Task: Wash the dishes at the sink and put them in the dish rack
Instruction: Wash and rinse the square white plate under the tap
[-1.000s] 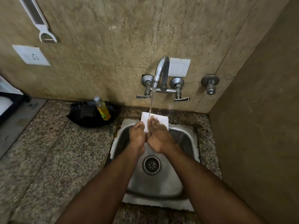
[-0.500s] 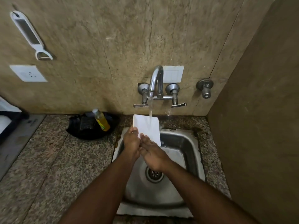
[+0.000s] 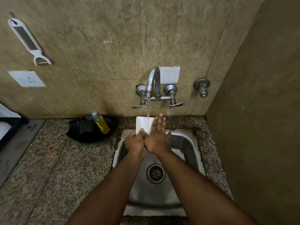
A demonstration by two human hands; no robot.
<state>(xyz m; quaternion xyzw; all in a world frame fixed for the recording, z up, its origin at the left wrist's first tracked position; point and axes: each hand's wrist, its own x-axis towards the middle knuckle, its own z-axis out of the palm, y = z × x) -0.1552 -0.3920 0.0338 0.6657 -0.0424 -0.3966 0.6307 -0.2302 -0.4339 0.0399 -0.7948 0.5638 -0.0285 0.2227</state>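
Note:
A flat white rectangular board (image 3: 143, 123) stands tilted over the steel sink (image 3: 185, 143), under the running tap (image 3: 152, 82). Water falls onto its face. My left hand (image 3: 135, 142) grips the board's lower left edge. My right hand (image 3: 158, 136) lies flat on the board's right side, fingers straight and pointing up to the wall. The board's lower part is hidden behind both hands.
A black dish (image 3: 92, 128) with a yellow soap bottle (image 3: 101, 122) and a scrubber sits left of the sink on the granite counter (image 3: 56, 168). A second valve (image 3: 202, 86) juts from the wall. The right wall stands close. A dark tray edge (image 3: 9, 125) shows far left.
My right hand has slid up the board's face, from its lower edge to its right side. The board sits a little lower under the stream. The camera has tilted slightly.

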